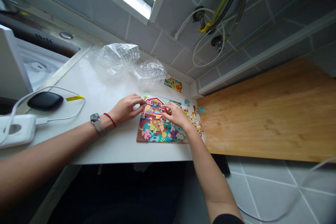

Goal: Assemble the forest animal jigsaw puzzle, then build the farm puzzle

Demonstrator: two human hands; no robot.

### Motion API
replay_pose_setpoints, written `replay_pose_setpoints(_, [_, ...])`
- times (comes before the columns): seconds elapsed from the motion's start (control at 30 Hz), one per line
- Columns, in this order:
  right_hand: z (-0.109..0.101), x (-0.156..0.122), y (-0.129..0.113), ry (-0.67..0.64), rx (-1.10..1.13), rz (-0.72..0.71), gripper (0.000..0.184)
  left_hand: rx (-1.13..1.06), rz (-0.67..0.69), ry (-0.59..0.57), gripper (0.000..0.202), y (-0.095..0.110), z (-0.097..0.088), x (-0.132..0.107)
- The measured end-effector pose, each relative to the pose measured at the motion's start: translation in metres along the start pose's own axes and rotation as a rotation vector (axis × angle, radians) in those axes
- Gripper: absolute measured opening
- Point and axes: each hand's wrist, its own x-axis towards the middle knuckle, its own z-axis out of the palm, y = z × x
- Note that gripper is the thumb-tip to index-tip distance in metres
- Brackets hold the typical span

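A colourful jigsaw puzzle (pixel 157 126) with a red barn picture lies on the white counter (pixel 105 143), partly assembled. My left hand (pixel 127 109) rests at its upper left edge, fingers curled and touching the barn area, with nothing clearly held. My right hand (pixel 177 115) is over the middle of the puzzle, and its thumb and fingertips pinch a small puzzle piece (pixel 163 109). Loose jigsaw pieces (pixel 195 120) lie just past my right hand, partly hidden by it. A watch and a red string circle my left wrist.
Crumpled clear plastic wrap (pixel 118 59) and a small picture card (pixel 172 84) lie behind the puzzle. A black pouch (pixel 45 100) and a white power strip (pixel 15 131) with a cable sit to the left. A wooden board (pixel 267 112) adjoins the counter's right end.
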Motion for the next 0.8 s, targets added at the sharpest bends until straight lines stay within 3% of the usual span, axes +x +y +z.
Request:
replay_pose_setpoints(0.13, [0.005,-0.01,0.0,-0.069,0.03,-0.09,0.049,-0.017,-0.015,-0.03,0.028,-0.002,0.004,-0.001])
replay_pose_setpoints(0.3, [0.011,0.0,-0.002,-0.051,0.069,-0.136,0.037,0.025,0.01,-0.056,0.027,-0.008,0.006,-0.002])
replay_pose_setpoints(0.57, [0.019,0.011,0.001,0.025,0.077,-0.175,0.038,0.112,-0.002,-0.169,0.026,-0.018,0.014,-0.011])
replay_pose_setpoints(0.8, [0.028,0.022,0.005,0.086,0.047,-0.203,0.029,0.084,-0.032,-0.196,0.019,-0.017,0.013,-0.011])
